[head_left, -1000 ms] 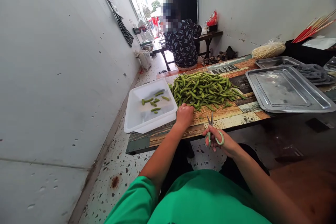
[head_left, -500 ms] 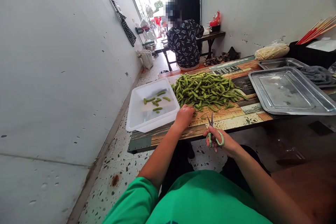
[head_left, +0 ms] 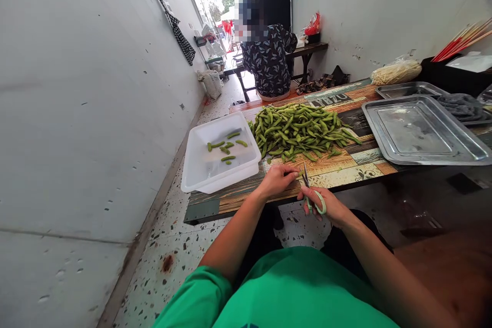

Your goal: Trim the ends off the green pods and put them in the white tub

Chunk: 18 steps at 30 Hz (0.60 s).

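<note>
Between the fingertips of my left hand [head_left: 279,180] is a green edamame pod [head_left: 300,174], its end at the scissor blades. My right hand [head_left: 325,204] grips light-green-handled scissors [head_left: 319,201], whose blades point away from me and look nearly closed. Just beyond both hands, a large heap of edamame pods [head_left: 300,128] covers the middle of the table. Left of the heap stands a white plastic tub [head_left: 196,166] with several loose pods on its bottom.
The patterned wooden table [head_left: 238,200] has its front edge just under my forearms. A metal tray [head_left: 418,133] lies at the right, beside bagged noodle-like sticks [head_left: 397,70] and a black box [head_left: 442,74] of red-tipped sticks. Another person [head_left: 267,61] sits with their back to me beyond the table.
My left hand has moved right from the edge of the heap to the scissors, now with a pod in its fingers. The scissor blades have come closer together.
</note>
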Tool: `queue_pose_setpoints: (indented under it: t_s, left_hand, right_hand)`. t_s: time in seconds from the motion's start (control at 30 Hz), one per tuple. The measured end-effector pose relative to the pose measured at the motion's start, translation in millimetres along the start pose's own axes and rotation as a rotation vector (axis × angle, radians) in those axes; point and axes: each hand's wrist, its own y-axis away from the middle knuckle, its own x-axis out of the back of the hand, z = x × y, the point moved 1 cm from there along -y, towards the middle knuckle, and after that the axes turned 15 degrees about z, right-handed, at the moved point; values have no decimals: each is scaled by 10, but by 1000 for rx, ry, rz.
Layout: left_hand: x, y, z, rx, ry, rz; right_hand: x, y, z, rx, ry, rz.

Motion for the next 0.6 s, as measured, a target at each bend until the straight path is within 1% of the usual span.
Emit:
queue_pose_setpoints:
  t_s: [0.1, 0.23, 0.33, 0.43, 0.5, 0.53, 0.6]
  left_hand:
    - [12, 5, 11, 6, 18, -38]
    - [-17, -4, 5, 41, 7, -49]
    - [-48, -11, -13, 62, 20, -48]
    - [-68, -18, -34, 95, 81, -43]
    - [-68, -29, -42, 156, 192, -4]
    - [-64, -34, -42, 211, 290, 23]
    - [-55, -40, -30, 356, 555, 66]
  right_hand:
    - [16, 11, -12, 4, 30, 10]
    - [30, 59, -63, 26, 94, 65]
    - [21, 76, -76, 22, 83, 85]
    - [13, 68, -48, -8, 71, 111]
    - [12, 65, -32, -5, 57, 118]
    - [12, 67, -31, 1, 40, 115]
    - [9, 83, -46, 7, -14, 92]
